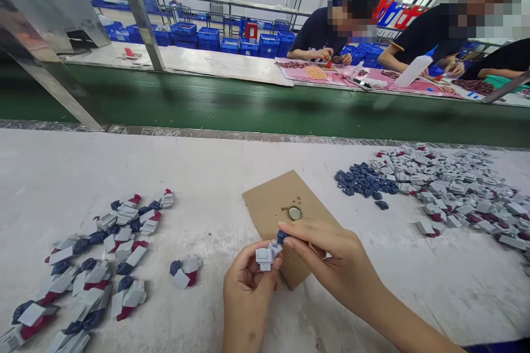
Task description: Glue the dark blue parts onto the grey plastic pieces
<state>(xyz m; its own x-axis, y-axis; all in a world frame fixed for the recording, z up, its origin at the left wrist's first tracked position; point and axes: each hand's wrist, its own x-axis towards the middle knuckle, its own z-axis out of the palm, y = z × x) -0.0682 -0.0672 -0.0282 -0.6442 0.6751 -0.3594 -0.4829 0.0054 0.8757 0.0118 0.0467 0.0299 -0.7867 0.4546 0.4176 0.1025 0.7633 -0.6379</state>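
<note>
Between the thumb and fingers of my left hand (252, 281) is a light grey plastic part (265, 257) with blocky faces. My right hand (331, 253) pinches a small dark blue plastic piece (282, 236) against the upper right of the grey part; whether the two are joined I cannot tell. Beneath both hands lies a brown cardboard sheet (265, 202), with a bottle cap (295, 213) turned hollow side up on it and some brown specks around the cap.
Dark blue pieces (364, 179) and a wide heap of grey and maroon parts (455, 182) lie at the right. Several joined grey, blue and maroon assemblies (124, 242) spread over the left. Behind the table runs a green conveyor belt (215, 105); people work beyond it.
</note>
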